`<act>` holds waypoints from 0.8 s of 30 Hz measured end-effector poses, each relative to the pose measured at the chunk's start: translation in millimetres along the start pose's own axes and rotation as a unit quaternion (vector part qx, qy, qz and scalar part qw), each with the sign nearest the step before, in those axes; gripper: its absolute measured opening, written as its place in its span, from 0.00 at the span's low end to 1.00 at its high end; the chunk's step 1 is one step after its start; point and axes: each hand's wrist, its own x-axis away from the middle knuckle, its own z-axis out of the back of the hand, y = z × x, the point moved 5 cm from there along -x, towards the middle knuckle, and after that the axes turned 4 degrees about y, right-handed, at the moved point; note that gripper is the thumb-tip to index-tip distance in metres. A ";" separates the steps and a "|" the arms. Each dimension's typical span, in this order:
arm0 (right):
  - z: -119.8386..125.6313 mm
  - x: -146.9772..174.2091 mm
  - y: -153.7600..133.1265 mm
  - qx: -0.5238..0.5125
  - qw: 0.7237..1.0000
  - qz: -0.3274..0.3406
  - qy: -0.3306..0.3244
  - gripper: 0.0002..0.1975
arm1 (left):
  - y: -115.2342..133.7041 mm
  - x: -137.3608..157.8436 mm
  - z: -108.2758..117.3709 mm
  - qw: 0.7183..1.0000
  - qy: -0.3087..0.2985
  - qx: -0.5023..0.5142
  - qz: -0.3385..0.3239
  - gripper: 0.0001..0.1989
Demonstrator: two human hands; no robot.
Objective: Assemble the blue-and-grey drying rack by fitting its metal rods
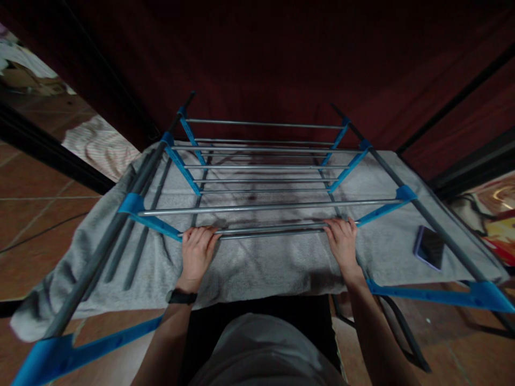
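Observation:
A rack frame of grey metal tubes and blue plastic brackets [184,166] lies across a towel-covered surface. My left hand [197,249] is closed over the left ends of thin metal rods [269,231], beside a blue bracket [161,226]. Near the right bracket [378,212], my right hand [341,238] has its fingers curled over the other ends of the same rods. How the rod ends meet the brackets is hidden under my fingers. Just beyond my hands, another crossbar [265,207] spans the two long side poles. A dark band circles my left wrist.
A phone [428,247] lies on the grey towel [257,273] at the right. Loose grey tubes [139,257] rest at the left. Two nearer blue brackets [442,294] stick out past the towel's front edge. A dark red panel [257,64] stands behind.

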 end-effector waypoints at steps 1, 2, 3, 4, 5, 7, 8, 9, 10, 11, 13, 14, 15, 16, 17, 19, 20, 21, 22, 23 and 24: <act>0.3 -0.1 -0.2 0.002 1.000 -0.002 -0.002 0.12 | 0.4 -0.3 0.3 1.000 0.000 -0.001 -0.002 0.08; 0.6 -0.2 -0.4 0.003 1.000 -0.003 -0.004 0.13 | 0.9 -0.5 0.7 1.000 0.001 -0.003 -0.005 0.08; 0.7 -0.2 -0.6 0.004 1.000 -0.004 -0.008 0.13 | 1.4 -0.8 1.1 1.000 0.001 -0.004 -0.008 0.08; 0.7 -0.2 -0.5 0.004 1.000 -0.003 -0.010 0.13 | 1.9 -1.0 1.6 1.000 0.001 -0.006 -0.011 0.08; 0.6 0.0 -0.2 0.004 1.000 -0.003 -0.009 0.13 | 2.3 -1.1 1.9 1.000 0.001 -0.008 -0.014 0.08; -0.1 0.5 1.4 0.002 1.000 -0.002 -0.006 0.13 | 2.7 -1.0 2.2 1.000 0.000 -0.011 -0.017 0.08; -0.7 0.9 2.6 0.001 1.000 -0.002 -0.003 0.13 | 2.6 -0.7 2.1 1.000 -0.003 -0.012 -0.018 0.09; -1.4 1.4 4.0 0.001 1.000 -0.004 0.000 0.13 | 2.4 -0.4 1.9 1.000 -0.006 -0.013 -0.017 0.09; -2.2 2.0 5.5 0.002 1.000 -0.007 0.001 0.13 | 2.1 0.1 1.7 1.000 -0.008 -0.015 -0.016 0.09; -2.9 2.5 6.9 0.004 1.000 -0.011 0.001 0.14 | 1.6 0.6 1.4 1.000 -0.010 -0.017 -0.014 0.09; -3.2 3.4 9.4 0.016 1.000 -0.021 0.005 0.14 | 0.3 1.8 1.0 1.000 -0.013 -0.027 -0.008 0.10; -2.9 3.7 10.1 0.023 0.999 -0.026 0.008 0.14 | -0.6 2.4 1.1 0.999 -0.011 -0.033 -0.004 0.10; -2.5 3.8 10.6 0.029 0.999 -0.029 0.009 0.14 | -1.6 2.9 1.3 0.999 -0.008 -0.038 0.000 0.10; -2.1 3.8 10.8 0.034 0.999 -0.032 0.009 0.14 | -2.7 3.3 1.6 0.999 -0.005 -0.044 0.005 0.11; -1.9 3.6 10.7 0.038 0.999 -0.034 0.007 0.14 | -3.8 3.6 2.2 0.999 0.000 -0.050 0.011 0.11; -1.7 2.9 10.4 0.044 0.998 -0.036 0.002 0.14 | -5.7 3.8 3.4 0.998 0.008 -0.064 0.020 0.11; -1.7 2.5 10.3 0.047 0.998 -0.038 0.000 0.14 | -6.2 3.7 3.9 0.997 0.009 -0.070 0.023 0.11; -1.6 2.0 10.3 0.051 0.998 -0.040 0.000 0.14 | -6.3 3.4 4.2 0.997 0.009 -0.075 0.023 0.12; -1.7 1.5 10.2 0.055 0.998 -0.042 0.000 0.13 | -6.3 3.1 4.4 0.997 0.007 -0.079 0.023 0.12; -1.9 1.0 10.2 0.058 0.997 -0.042 0.000 0.13 | -6.2 2.9 4.3 0.996 0.003 -0.081 0.023 0.12; -2.0 0.7 10.1 0.061 0.997 -0.041 0.002 0.13 | -6.1 2.6 4.0 0.996 -0.003 -0.084 0.022 0.12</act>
